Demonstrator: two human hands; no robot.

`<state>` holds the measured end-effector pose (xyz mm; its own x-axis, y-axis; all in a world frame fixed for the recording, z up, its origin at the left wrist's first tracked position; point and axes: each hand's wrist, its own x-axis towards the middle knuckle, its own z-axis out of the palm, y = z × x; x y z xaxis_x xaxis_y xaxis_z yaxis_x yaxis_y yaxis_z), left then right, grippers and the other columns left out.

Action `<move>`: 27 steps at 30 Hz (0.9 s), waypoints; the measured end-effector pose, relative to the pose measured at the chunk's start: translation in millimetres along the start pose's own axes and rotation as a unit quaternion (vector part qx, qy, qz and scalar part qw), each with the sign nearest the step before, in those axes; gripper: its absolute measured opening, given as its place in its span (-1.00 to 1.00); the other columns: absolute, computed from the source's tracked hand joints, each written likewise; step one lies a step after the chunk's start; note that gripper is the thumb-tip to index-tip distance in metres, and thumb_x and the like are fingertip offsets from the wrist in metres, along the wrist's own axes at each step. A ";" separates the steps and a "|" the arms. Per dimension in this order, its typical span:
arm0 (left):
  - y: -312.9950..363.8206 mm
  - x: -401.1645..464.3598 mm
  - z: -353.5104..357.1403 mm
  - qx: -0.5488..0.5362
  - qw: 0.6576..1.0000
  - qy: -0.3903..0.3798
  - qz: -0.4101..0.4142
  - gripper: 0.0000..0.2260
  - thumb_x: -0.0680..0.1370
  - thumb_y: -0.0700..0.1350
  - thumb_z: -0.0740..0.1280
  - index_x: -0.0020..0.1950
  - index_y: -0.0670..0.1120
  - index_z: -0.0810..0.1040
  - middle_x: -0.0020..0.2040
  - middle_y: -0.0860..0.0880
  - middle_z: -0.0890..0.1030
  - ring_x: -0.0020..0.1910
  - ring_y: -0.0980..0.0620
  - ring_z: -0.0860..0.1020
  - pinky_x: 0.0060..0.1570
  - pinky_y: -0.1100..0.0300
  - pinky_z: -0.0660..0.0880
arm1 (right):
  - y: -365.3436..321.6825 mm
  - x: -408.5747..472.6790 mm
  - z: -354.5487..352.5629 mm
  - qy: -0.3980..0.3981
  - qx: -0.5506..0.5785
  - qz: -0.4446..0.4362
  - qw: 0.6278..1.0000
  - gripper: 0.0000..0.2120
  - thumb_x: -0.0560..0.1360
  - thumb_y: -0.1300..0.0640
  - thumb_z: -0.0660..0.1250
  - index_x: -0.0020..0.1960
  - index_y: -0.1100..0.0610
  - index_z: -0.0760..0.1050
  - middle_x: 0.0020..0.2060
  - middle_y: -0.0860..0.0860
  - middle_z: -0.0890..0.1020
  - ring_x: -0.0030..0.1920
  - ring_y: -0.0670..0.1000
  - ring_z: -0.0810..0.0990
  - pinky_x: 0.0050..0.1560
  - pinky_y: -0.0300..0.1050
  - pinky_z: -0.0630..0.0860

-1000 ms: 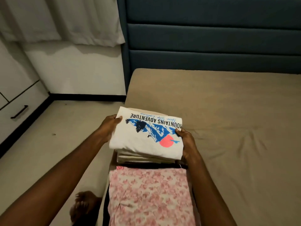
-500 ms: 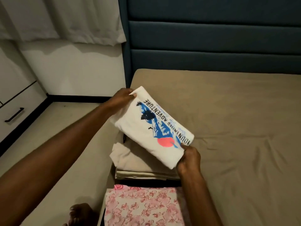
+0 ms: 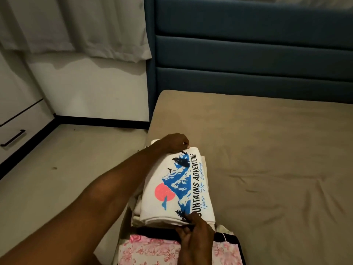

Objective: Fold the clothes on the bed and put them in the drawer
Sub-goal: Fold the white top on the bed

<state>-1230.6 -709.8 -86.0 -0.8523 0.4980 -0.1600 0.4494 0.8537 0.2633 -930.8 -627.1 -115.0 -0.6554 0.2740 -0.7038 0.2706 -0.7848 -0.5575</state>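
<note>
Fingers (image 3: 186, 222) of the right hand (image 3: 196, 238) curled at the near short edge of the folded white T-shirt (image 3: 172, 190), thumb side on top by the print and other fingertips tucked under the hem: a pinch on that edge. Left hand (image 3: 174, 143) at the far short edge, knuckles up, fingers bent down over the corner and gripping it; fingertips themselves mostly hidden behind the fold.

Head view, the shirt: white cloth, folded to a neat oblong, printed face up. Blue and black mountain range, pink-red sun disc, black lettering "...UNTAINS ADVENTURE" with thin blue script beside it. Lettering running lengthwise along the edge away from the left forearm.

Relative to the fingers: shirt stretched between the two hands, one short end under each. Laid on a stack of folded beige clothes (image 3: 138, 211), whose edges peek out beneath it on the forearm side and at the far corner. Stack on the tan bed sheet (image 3: 267, 150), near the mattress edge. Just behind the right-hand fingers, towards the person, a pink floral garment (image 3: 150, 251) over something black.

Long axis from the near hand to the far hand, leaning slightly leftward towards the blue padded headboard (image 3: 248, 54). Well off beyond the left forearm, a white drawer front (image 3: 23, 123) with a black handle.
</note>
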 end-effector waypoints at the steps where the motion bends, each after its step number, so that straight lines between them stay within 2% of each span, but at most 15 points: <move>1: 1.2 -0.8 -3.7 0.018 1.000 0.022 -0.004 -0.71 0.67 0.08 0.25 0.24 -0.05 0.62 0.22 -0.07 0.63 0.20 -0.09 0.55 0.04 0.12 0.37 | -0.2 -0.9 -2.6 -0.012 -0.022 -0.002 1.000 -0.53 0.47 0.50 0.30 0.34 0.23 0.54 0.01 0.21 0.72 -0.12 0.26 0.70 -0.40 0.02 0.65; 3: 9.2 -9.8 -11.4 0.060 0.996 0.062 -0.013 -0.71 0.68 0.09 0.22 0.27 -0.02 0.59 0.22 -0.06 0.64 0.18 -0.08 0.56 0.04 0.10 0.37 | -5.9 -4.1 -5.4 -0.007 -0.090 -0.040 0.995 -0.53 0.47 0.45 0.37 0.32 0.13 0.51 0.04 0.18 0.73 -0.05 0.26 0.72 -0.33 0.07 0.67; 4: 14.7 -17.9 -15.3 0.063 0.994 0.085 -0.010 -0.70 0.68 0.09 0.21 0.30 -0.01 0.57 0.23 -0.06 0.64 0.19 -0.09 0.56 0.08 0.08 0.39 | -9.5 -2.2 -11.7 0.022 -0.132 -0.090 0.987 -0.52 0.47 0.39 0.44 0.32 0.09 0.47 0.07 0.16 0.71 -0.03 0.25 0.72 -0.25 0.12 0.68; 5: 19.1 -28.1 -17.0 0.061 0.993 0.104 -0.010 -0.68 0.68 0.10 0.20 0.34 -0.01 0.55 0.25 -0.07 0.63 0.22 -0.11 0.55 0.13 0.05 0.40 | -15.0 -5.2 -17.8 0.064 -0.211 -0.151 0.964 -0.45 0.43 0.31 0.53 0.33 0.08 0.41 0.13 0.16 0.68 0.02 0.25 0.70 -0.13 0.16 0.67; 6: 23.9 -40.6 -17.7 0.059 0.992 0.109 -0.012 -0.65 0.69 0.12 0.19 0.39 0.00 0.51 0.28 -0.09 0.61 0.26 -0.13 0.52 0.20 0.00 0.39 | -20.7 -9.5 -23.1 0.120 -0.338 -0.225 0.906 -0.34 0.36 0.21 0.62 0.36 0.10 0.38 0.19 0.18 0.61 0.10 0.27 0.65 0.00 0.15 0.62; 7: 28.6 -52.6 -13.4 0.066 0.992 0.107 -0.016 -0.61 0.69 0.15 0.17 0.44 0.01 0.47 0.31 -0.10 0.59 0.32 -0.15 0.48 0.26 -0.06 0.35 | -27.4 -13.3 -29.2 0.178 -0.461 -0.301 0.815 -0.26 0.29 0.14 0.66 0.37 0.15 0.39 0.23 0.22 0.53 0.16 0.30 0.57 0.07 0.17 0.55; 8: 30.8 -63.7 -7.0 0.081 0.991 0.102 -0.022 -0.58 0.69 0.17 0.14 0.47 0.02 0.44 0.34 -0.11 0.56 0.36 -0.17 0.44 0.32 -0.12 0.30 | -32.6 -13.3 -29.8 0.216 -0.524 -0.375 0.734 -0.26 0.26 0.10 0.67 0.34 0.21 0.44 0.24 0.27 0.47 0.18 0.34 0.51 0.10 0.19 0.52; 9: 31.9 -73.1 1.0 0.097 0.990 0.099 -0.030 -0.56 0.68 0.21 0.11 0.49 0.04 0.41 0.37 -0.11 0.53 0.41 -0.16 0.39 0.36 -0.17 0.25 | -38.0 -12.5 -23.9 0.217 -0.549 -0.428 0.684 -0.33 0.28 0.08 0.65 0.30 0.24 0.49 0.26 0.29 0.45 0.19 0.36 0.48 0.12 0.22 0.51; 12: 31.5 -90.5 26.4 0.124 0.985 0.104 -0.066 -0.44 0.64 0.34 0.02 0.54 0.09 0.33 0.48 -0.09 0.40 0.49 -0.16 0.29 0.43 -0.28 0.12 | -45.9 20.0 6.7 0.117 -0.599 -0.509 0.607 -0.48 0.49 -0.02 0.42 0.38 0.20 0.52 0.40 0.28 0.46 0.35 0.33 0.47 0.28 0.22 0.47; 15: 18.9 -99.4 46.0 0.115 0.981 0.126 -0.097 -0.32 0.57 0.46 -0.07 0.60 0.16 0.24 0.54 -0.08 0.34 0.51 -0.15 0.28 0.45 -0.31 0.08 | -30.2 62.7 28.9 0.012 -0.679 -0.508 0.529 -0.40 0.62 -0.16 0.12 0.57 0.10 0.35 0.56 0.17 0.34 0.52 0.24 0.36 0.43 0.22 0.36; 16: 13.6 -101.3 52.3 0.091 0.982 0.125 -0.107 -0.30 0.55 0.49 -0.07 0.60 0.18 0.23 0.55 -0.05 0.33 0.53 -0.14 0.27 0.47 -0.31 0.07 | -21.2 72.5 28.5 -0.001 -0.693 -0.502 0.518 -0.37 0.64 -0.21 0.03 0.63 0.05 0.25 0.62 0.12 0.24 0.58 0.20 0.27 0.48 0.22 0.30; 18: 3.7 -101.2 61.9 0.046 0.983 0.134 -0.116 -0.23 0.48 0.56 -0.10 0.59 0.23 0.23 0.56 0.00 0.34 0.54 -0.09 0.27 0.49 -0.29 0.07 | -6.2 85.4 21.0 -0.020 -0.692 -0.496 0.524 -0.34 0.65 -0.28 -0.05 0.67 -0.02 0.12 0.67 0.04 0.10 0.64 0.14 0.11 0.56 0.22 0.19; 23: 0.5 -94.6 62.3 0.019 0.986 0.126 -0.105 -0.17 0.40 0.61 -0.08 0.56 0.23 0.30 0.53 0.02 0.41 0.52 -0.08 0.32 0.49 -0.27 0.11 | 2.3 89.0 18.9 -0.009 -0.686 -0.502 0.527 -0.29 0.63 -0.38 -0.13 0.69 -0.07 0.00 0.68 0.03 0.03 0.67 0.11 -0.02 0.63 0.16 -0.02; 27: -2.9 -94.0 63.6 0.003 0.990 0.088 -0.107 -0.17 0.40 0.62 -0.05 0.54 0.23 0.32 0.49 0.01 0.45 0.50 -0.08 0.35 0.50 -0.30 0.08 | 6.0 84.1 17.7 0.000 -0.699 -0.488 0.522 -0.28 0.63 -0.39 -0.16 0.69 -0.06 0.00 0.68 0.04 0.02 0.67 0.13 -0.03 0.62 0.17 -0.03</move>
<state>-1134.7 -749.4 -132.2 -0.9613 0.2723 -0.0421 0.2552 0.9375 0.2365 -996.7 -618.6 -169.8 -0.9622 0.1649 0.2169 0.0584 0.9025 -0.4267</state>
